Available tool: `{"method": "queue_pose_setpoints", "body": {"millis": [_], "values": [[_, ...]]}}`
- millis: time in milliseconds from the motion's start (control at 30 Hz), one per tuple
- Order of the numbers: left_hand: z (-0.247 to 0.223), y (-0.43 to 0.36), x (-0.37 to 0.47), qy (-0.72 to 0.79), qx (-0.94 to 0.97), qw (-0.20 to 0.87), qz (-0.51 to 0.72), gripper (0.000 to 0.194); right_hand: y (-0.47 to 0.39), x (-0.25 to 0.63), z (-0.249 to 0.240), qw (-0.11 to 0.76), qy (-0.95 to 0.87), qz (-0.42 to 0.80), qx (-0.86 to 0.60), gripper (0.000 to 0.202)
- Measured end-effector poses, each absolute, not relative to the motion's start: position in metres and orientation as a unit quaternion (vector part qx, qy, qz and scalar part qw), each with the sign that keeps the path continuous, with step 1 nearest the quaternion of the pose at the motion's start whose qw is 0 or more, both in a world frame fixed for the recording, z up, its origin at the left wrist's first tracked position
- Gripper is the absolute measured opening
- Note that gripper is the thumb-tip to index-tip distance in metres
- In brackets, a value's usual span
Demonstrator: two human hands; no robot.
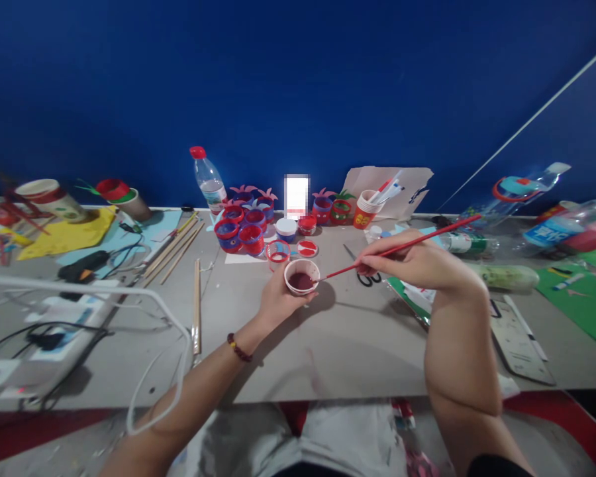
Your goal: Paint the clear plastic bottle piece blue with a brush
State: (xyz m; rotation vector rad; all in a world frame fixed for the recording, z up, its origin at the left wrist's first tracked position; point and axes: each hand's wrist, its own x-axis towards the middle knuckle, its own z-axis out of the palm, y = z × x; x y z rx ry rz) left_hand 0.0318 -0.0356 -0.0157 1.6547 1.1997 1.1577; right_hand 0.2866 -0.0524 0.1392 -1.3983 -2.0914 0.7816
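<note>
A blue wall (298, 86) stands at the far side, and before it runs a grey bench (328, 377). A power strip (79, 344) lies at the near left with plugs in it; spilled liquid there would be the worst mishap, likeliest if the paint were carried or knocked that way. A white cable (171, 308) loops across the view of the left forearm; whether it touches cannot be told, but it could snag the arm on a quick pull back. A bottle (208, 179) stands at the far left of a cluster of painted cups (251, 240).

The person's left hand (281, 295) is curled around the paint cup (302, 262), which is at the middle of the bench. The right hand (395, 258) pinches the brush (427, 236) along its handle, tip pointing left at the right side of the rim. It cannot be told whether the tip meets the paint (300, 283).

The cup is light and its mouth wide, so a hard push of the brush or a loose grip might tip it. A loaded tip could drip between cup and hand. A clear cup (278, 256) is just beyond the left hand and could be nudged over. Scissors (370, 283) lie under the right hand's reach, where a lowered wrist might catch them.
</note>
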Motion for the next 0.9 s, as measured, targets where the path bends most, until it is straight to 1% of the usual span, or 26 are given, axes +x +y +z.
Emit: {"method": "queue_pose_setpoints", "body": {"millis": [167, 533, 733, 900], "values": [[-0.015, -0.036, 0.032, 0.464, 0.651, 0.389, 0.457, 0.063, -0.054, 0.287, 0.141, 0.252, -0.78, 0.278, -0.5, 0.025], [-0.017, -0.036, 0.032, 0.477, 0.649, 0.385, 0.451, 0.068, -0.058, 0.284, 0.15, 0.226, -0.801, 0.263, -0.489, 0.026], [-0.015, -0.036, 0.032, 0.469, 0.653, 0.388, 0.452, 0.064, -0.06, 0.285, 0.153, 0.212, -0.806, 0.264, -0.485, 0.025], [-0.016, -0.036, 0.032, 0.472, 0.649, 0.388, 0.455, 0.066, -0.062, 0.284, 0.157, 0.211, -0.805, 0.268, -0.485, 0.026]]}}
